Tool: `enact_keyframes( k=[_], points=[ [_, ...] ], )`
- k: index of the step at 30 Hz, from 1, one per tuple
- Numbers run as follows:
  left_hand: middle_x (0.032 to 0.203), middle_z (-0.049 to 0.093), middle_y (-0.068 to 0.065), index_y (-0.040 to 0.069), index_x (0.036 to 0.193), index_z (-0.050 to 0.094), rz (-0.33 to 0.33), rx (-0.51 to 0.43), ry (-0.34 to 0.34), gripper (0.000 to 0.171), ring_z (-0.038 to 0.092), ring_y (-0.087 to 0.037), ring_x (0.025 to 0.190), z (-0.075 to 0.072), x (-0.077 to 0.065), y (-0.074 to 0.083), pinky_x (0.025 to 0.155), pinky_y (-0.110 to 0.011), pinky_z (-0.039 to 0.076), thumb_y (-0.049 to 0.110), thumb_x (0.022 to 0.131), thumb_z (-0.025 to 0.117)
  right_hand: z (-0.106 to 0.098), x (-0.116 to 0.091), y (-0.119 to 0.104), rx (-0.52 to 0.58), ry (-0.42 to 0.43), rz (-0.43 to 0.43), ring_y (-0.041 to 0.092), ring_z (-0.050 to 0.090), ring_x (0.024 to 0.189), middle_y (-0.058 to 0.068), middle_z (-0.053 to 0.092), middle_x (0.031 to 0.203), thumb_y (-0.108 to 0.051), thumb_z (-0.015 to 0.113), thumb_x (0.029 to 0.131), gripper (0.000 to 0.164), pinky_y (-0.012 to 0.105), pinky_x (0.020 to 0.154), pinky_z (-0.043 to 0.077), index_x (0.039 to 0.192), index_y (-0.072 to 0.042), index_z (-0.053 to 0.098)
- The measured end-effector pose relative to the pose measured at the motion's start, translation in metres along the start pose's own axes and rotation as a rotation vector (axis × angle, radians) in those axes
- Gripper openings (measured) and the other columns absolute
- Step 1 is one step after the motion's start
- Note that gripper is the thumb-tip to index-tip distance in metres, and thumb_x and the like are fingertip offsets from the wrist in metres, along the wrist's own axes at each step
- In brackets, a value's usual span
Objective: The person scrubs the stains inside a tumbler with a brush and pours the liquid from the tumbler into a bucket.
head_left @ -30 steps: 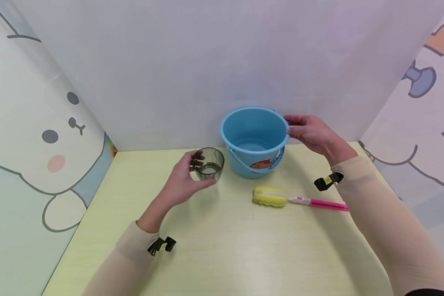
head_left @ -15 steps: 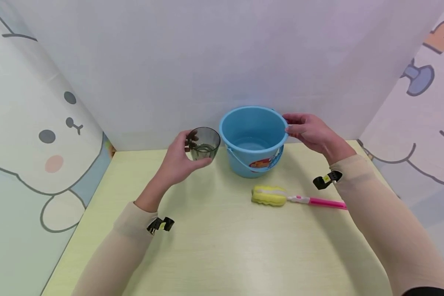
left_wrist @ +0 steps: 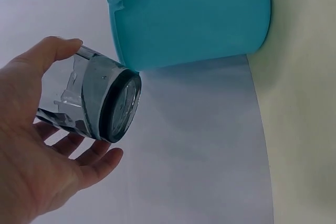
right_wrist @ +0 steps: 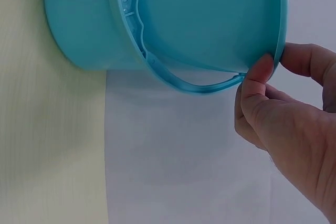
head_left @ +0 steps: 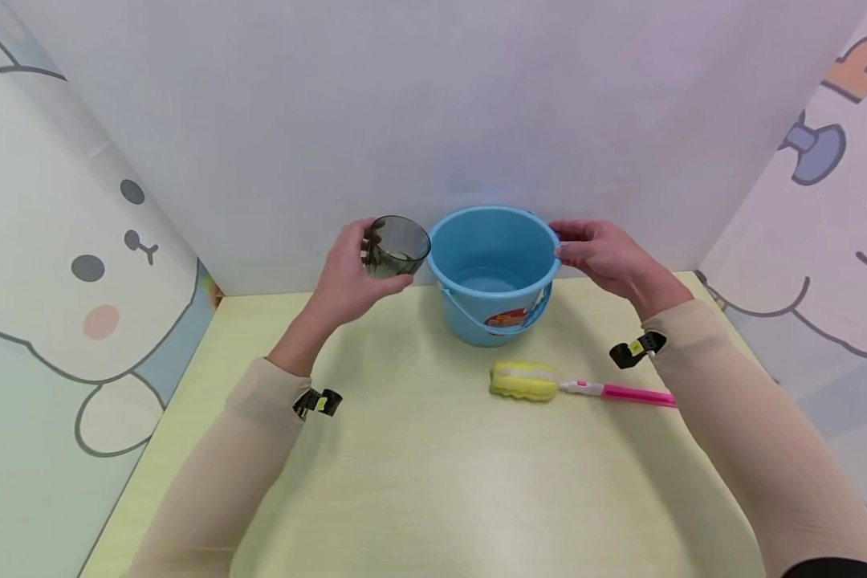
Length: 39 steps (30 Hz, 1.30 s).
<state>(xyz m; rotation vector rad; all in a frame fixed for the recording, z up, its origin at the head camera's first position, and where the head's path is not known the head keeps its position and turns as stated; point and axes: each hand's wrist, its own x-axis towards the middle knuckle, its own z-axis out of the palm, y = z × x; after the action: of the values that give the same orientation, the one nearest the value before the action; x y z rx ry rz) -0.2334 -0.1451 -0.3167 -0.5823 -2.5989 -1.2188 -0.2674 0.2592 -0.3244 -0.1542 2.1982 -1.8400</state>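
Note:
My left hand (head_left: 348, 277) grips a smoky grey drinking glass (head_left: 397, 241) by its sides, thumb across the front and fingers round the back. The glass is lifted off the table beside the left rim of a light blue bucket (head_left: 477, 309). Liquid shows inside the glass (left_wrist: 100, 93) in the left wrist view, where its thick base points toward the table. My right hand (head_left: 607, 261) pinches the bucket's right rim between thumb and fingers; in the right wrist view the fingertips (right_wrist: 262, 69) sit by the end of the handle (right_wrist: 178, 83). The bucket stands upright, its handle hanging at the front.
A bottle brush with a yellow sponge head (head_left: 523, 380) and pink handle (head_left: 636, 395) lies on the pale yellow table (head_left: 433, 482) before the bucket. A white back wall (head_left: 318, 120) rises behind it, with cartoon-printed panels (head_left: 116, 321) at the sides.
My left hand has raised the glass from low beside the bucket to the height of its rim. The right hand keeps its pinch on the rim, and bucket and brush stay put.

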Motion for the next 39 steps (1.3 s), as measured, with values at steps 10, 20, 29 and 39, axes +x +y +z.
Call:
enact_keyframes(
  k=[10, 20, 29, 39],
  points=[
    [0.149, 0.045, -0.017, 0.004, 0.158, 0.041, 0.015, 0.057, -0.016, 0.091, 0.044, -0.033, 0.134, 0.001, 0.018, 0.003, 0.106, -0.054, 0.048, 0.025, 0.085, 0.091, 0.002, 0.0, -0.001, 0.0, -0.003, -0.003, 0.042, 0.044, 0.139, 0.022, 0.04, 0.159, -0.002, 0.056, 0.109, 0.058, 0.023, 0.097, 0.056, 0.163, 0.0, 0.035],
    [0.149, 0.041, -0.019, 0.008, 0.162, 0.039, 0.026, 0.122, -0.053, 0.094, 0.044, -0.034, 0.133, 0.005, 0.031, 0.007, 0.108, -0.054, 0.047, 0.023, 0.086, 0.091, 0.001, 0.002, 0.0, -0.004, 0.012, 0.001, 0.045, 0.044, 0.14, 0.023, 0.042, 0.157, -0.002, 0.058, 0.108, 0.058, 0.022, 0.094, 0.057, 0.162, 0.0, 0.037],
    [0.149, 0.042, -0.019, 0.005, 0.163, 0.034, 0.057, 0.144, -0.074, 0.097, 0.045, -0.033, 0.134, 0.008, 0.039, 0.012, 0.109, -0.05, 0.046, 0.018, 0.086, 0.091, 0.003, 0.0, -0.001, 0.003, 0.011, -0.003, 0.043, 0.046, 0.138, 0.024, 0.042, 0.157, 0.002, 0.056, 0.108, 0.058, 0.022, 0.094, 0.057, 0.162, 0.001, 0.036],
    [0.147, 0.046, -0.017, -0.001, 0.153, 0.042, 0.103, 0.138, -0.076, 0.083, 0.044, -0.032, 0.131, 0.012, 0.044, 0.015, 0.108, -0.047, 0.045, 0.013, 0.086, 0.09, 0.003, -0.001, -0.001, 0.004, 0.015, 0.0, 0.042, 0.046, 0.137, 0.022, 0.043, 0.155, 0.002, 0.056, 0.108, 0.058, 0.022, 0.095, 0.057, 0.162, 0.0, 0.037]
  ],
)
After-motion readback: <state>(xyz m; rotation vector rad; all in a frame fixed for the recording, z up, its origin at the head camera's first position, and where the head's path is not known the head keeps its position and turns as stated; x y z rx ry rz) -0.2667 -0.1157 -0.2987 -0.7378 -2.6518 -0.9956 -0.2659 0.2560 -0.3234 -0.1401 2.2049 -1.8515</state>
